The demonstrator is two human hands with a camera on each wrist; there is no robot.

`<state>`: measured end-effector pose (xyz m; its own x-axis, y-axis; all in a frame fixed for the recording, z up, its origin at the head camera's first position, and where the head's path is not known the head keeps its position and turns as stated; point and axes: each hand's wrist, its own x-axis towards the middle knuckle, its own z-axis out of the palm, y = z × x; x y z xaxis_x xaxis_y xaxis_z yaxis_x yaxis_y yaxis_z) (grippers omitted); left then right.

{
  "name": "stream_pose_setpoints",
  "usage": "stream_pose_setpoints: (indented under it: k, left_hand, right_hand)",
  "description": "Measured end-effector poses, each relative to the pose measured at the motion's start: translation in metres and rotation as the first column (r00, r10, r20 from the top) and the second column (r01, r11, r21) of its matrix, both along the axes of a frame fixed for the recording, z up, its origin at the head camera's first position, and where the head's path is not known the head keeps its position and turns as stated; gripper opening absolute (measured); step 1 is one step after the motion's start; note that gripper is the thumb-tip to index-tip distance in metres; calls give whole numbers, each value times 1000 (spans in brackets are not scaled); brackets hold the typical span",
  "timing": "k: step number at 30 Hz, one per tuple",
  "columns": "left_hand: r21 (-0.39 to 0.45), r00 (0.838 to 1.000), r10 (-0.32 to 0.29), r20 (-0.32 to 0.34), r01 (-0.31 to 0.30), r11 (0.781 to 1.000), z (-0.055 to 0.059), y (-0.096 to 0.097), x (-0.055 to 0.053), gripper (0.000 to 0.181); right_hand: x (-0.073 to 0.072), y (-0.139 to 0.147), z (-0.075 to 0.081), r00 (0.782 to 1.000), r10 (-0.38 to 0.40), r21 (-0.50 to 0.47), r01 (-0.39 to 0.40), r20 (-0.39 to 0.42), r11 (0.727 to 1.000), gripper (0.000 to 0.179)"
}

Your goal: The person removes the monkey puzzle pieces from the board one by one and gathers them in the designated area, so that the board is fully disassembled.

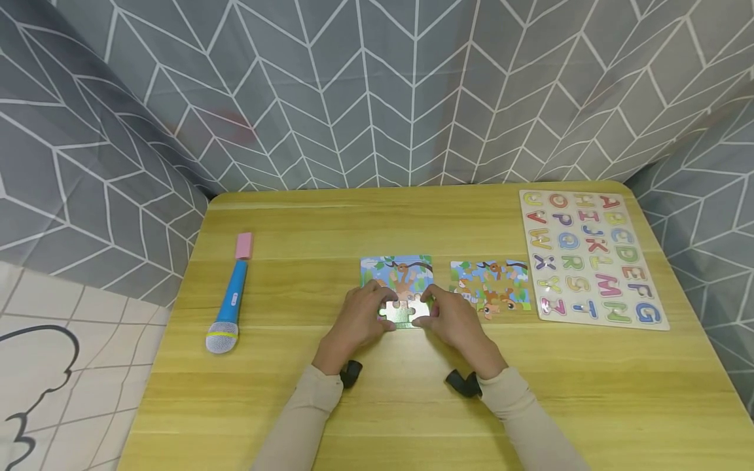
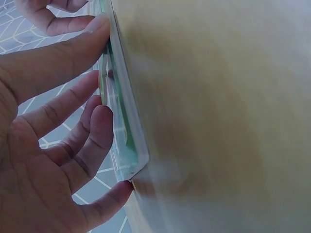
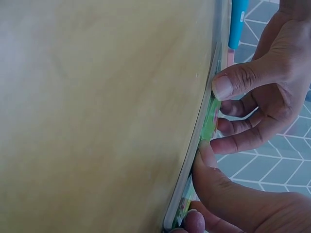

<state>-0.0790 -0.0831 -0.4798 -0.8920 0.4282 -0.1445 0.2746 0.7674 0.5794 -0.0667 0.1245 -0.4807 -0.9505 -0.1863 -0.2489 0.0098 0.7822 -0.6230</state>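
A jigsaw puzzle (image 1: 406, 271) with a bright animal picture lies in a thin tray at the table's middle. Its near row holds pieces (image 1: 398, 313) that shine white with glare. My left hand (image 1: 362, 317) grips the puzzle's near left part, thumb at the near edge and fingers bent over the top. Opposite it, my right hand (image 1: 455, 317) pinches the near right part, its thumb (image 3: 206, 158) against the edge. The two hands are apart, and their fingers partly hide the pieces. Just right of them lie several other puzzle pieces (image 1: 511, 305) with a similar picture.
An alphabet board (image 1: 580, 281) with coloured letters stands out at the table's right. On the left lie a blue toy microphone (image 1: 232, 294) and a pink block (image 1: 244, 246) touching or nearly touching its end. A grey patterned curtain (image 1: 389, 98) hangs behind the table (image 1: 294, 405).
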Motion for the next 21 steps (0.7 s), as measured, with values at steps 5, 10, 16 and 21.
stream_pose_setpoints:
  k: [5, 10, 16, 21]
  left_hand:
    - [0, 1000, 4, 4, -4, 1000, 0, 0, 0, 48]
    - [4, 1000, 11, 17, -11, 1000, 0, 1, 0, 47]
    - [2, 999, 12, 30, -12, 1000, 0, 1, -1, 46]
    - [5, 999, 6, 52, -6, 1000, 1, 0, -1, 46]
  right_hand:
    - [0, -1, 0, 1000, -6, 9, 6, 2, 1000, 41]
    - [-1, -1, 0, 1000, -8, 19, 8, 2, 1000, 40]
    - [-1, -1, 0, 1000, -11, 24, 11, -11, 1000, 39]
    - [-2, -1, 0, 1000, -12, 29, 12, -8, 999, 38]
